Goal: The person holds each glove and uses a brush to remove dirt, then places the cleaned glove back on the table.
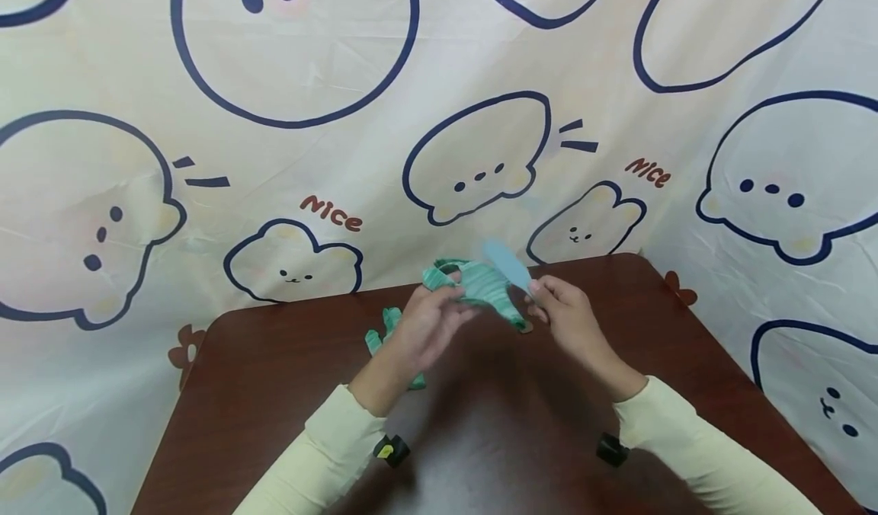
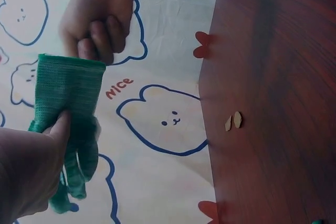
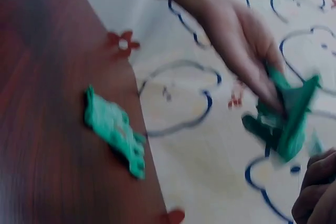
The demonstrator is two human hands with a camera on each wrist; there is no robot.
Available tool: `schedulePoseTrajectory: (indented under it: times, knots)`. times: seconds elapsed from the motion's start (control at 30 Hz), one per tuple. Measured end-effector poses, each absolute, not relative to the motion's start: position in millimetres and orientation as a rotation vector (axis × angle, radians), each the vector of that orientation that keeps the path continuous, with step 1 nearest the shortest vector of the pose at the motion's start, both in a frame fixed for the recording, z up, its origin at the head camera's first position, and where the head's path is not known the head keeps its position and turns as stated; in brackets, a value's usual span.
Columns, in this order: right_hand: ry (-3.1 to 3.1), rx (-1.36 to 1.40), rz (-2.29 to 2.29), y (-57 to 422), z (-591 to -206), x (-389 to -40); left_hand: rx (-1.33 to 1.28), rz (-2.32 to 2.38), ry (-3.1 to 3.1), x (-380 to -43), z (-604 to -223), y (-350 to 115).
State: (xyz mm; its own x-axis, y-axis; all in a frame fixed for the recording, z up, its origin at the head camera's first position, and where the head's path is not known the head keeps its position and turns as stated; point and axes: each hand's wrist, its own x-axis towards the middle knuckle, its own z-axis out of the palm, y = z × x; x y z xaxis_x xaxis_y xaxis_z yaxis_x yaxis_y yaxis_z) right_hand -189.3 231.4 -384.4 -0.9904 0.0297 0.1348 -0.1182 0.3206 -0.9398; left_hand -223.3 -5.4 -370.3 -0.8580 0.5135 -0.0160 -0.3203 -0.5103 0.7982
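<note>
My left hand (image 1: pixel 434 321) grips a green striped knitted glove (image 1: pixel 483 283) above the far part of the table. In the left wrist view the cuff of this glove (image 2: pixel 68 77) faces up, its fingers hang down, and the left thumb presses on its side. My right hand (image 1: pixel 565 313) pinches a flat, light-blue, rounded piece (image 1: pixel 507 265) close beside the glove. The right hand (image 2: pixel 100 24) has its fingers curled just above the cuff in the left wrist view. A second green glove (image 3: pixel 113 124) lies on the table, partly hidden behind the left forearm in the head view.
Two small tan flat pieces (image 2: pixel 238 119) lie on the dark brown table (image 1: pixel 288 408). A white cloth with cartoon drawings (image 1: pixel 343 157) hangs behind the table's far edge. Black devices (image 1: pixel 613 449) sit at both wrists.
</note>
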Motion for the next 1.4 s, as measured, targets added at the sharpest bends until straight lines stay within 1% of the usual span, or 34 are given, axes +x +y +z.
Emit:
schedulePoseTrajectory:
  times: [0.13,0.23,0.43,0.53,0.63,0.93,1.2,1.4]
  knots:
    - [-2.439,-0.020,1.721,254,-393,-194,0.281,2.409,1.139,-224,-370,-11]
    - [-2.409,-0.019,1.782,262,-392,-192,0.277,2.419,1.123,-226,-373,-14]
    - [-2.385,0.187,1.896,236,-376,-180,0.286,2.402,1.144,-226,-381,-4]
    - [-2.448,0.286,1.885,220,-375,-176,0.325,2.354,1.206,-225,-381,3]
    - [-2.514,0.318,1.833,210,-379,-175,0.366,2.323,1.226,-223,-379,6]
    - [-2.511,0.247,1.705,215,-385,-179,0.295,2.312,1.232,-224,-376,4]
    - [-2.481,0.123,1.725,227,-384,-186,0.296,2.322,1.219,-224,-376,3]
    - [-2.404,0.091,1.806,232,-376,-189,0.271,2.385,1.197,-222,-375,-2]
